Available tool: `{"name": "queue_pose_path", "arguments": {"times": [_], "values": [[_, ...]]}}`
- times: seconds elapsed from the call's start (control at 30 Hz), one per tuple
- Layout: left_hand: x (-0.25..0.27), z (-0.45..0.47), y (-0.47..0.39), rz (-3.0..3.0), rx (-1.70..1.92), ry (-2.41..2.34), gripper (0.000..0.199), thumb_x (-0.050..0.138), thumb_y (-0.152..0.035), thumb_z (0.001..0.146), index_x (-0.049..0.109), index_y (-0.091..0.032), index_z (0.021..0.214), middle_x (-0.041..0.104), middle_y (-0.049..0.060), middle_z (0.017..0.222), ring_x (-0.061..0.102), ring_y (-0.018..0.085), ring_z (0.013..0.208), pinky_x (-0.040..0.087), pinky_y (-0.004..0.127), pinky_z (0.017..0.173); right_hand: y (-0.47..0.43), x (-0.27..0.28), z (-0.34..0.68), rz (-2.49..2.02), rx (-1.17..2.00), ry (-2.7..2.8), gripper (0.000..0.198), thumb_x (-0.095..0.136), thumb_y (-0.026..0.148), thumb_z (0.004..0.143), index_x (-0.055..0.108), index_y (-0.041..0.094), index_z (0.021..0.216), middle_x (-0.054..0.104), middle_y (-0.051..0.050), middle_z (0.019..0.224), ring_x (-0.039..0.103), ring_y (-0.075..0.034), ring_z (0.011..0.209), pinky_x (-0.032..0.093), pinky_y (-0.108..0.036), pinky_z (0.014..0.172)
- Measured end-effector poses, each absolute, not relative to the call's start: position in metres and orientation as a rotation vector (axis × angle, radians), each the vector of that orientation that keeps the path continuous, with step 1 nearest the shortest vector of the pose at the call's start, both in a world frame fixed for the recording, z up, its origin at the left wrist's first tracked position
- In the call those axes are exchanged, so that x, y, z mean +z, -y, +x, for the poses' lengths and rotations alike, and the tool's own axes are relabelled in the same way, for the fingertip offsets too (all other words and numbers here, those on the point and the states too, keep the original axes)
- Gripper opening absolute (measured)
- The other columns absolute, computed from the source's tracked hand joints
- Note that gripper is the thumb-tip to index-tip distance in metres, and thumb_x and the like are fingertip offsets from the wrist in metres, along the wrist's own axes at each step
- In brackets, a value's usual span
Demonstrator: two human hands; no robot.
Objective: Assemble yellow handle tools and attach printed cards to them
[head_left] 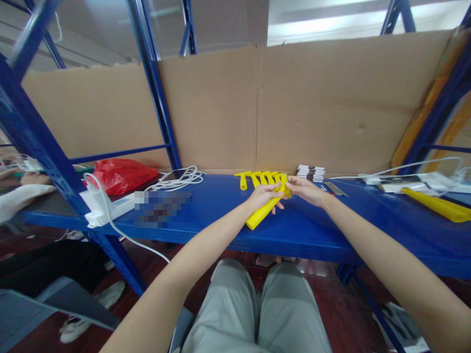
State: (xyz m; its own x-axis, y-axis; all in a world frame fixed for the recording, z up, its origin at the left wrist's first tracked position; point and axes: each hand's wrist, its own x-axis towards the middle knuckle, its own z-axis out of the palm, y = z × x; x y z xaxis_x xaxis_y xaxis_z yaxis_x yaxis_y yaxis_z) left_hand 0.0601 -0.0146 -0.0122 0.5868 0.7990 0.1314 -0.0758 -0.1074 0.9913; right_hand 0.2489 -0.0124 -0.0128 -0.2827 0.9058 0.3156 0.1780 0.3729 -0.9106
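Over the front half of the blue tabletop, both my hands are on a yellow tube with a wider head at its far end. My left hand is wrapped around the upper part of the tube. At the head, my right hand pinches the edge between thumb and fingers. The tube slants, its round near end pointing down and left toward me. Behind my hands, several similar yellow T-shaped pieces lie in a row, partly hidden by my fingers.
Small white stacks and a metal ruler-like strip lie behind my right hand. Farther right rests another yellow tube. Leftward are a white power strip, coiled cable and red bag. Cardboard stands behind. A co-worker's hand shows far left.
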Motion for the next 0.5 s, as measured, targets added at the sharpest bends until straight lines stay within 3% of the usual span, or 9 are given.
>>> {"name": "queue_pose_path", "arguments": {"times": [0.27, 0.5], "values": [[-0.0138, 0.0596, 0.0143, 1.493, 0.846, -0.626, 0.053, 0.061, -0.009, 0.083, 0.05, -0.014, 0.135, 0.071, 0.016, 0.102, 0.065, 0.013, 0.052, 0.049, 0.019, 0.04, 0.0126, -0.0123, 0.2489, -0.945, 1.005, 1.691, 0.044, 0.073, 0.054, 0.066, 0.061, 0.021, 0.092, 0.066, -0.004, 0.094, 0.06, -0.017, 0.083, 0.047, -0.033, 0.078], [-0.0163, 0.059, 0.0138, 1.514, 0.852, -0.625, 0.054, 0.062, -0.008, 0.082, 0.052, -0.014, 0.134, 0.072, 0.016, 0.099, 0.065, 0.014, 0.052, 0.049, 0.021, 0.039, 0.0159, -0.0095, 0.2487, -0.966, 0.983, 1.741, 0.045, 0.074, 0.058, 0.062, 0.062, 0.02, 0.082, 0.065, -0.004, 0.084, 0.057, -0.016, 0.074, 0.046, -0.032, 0.072]]}}
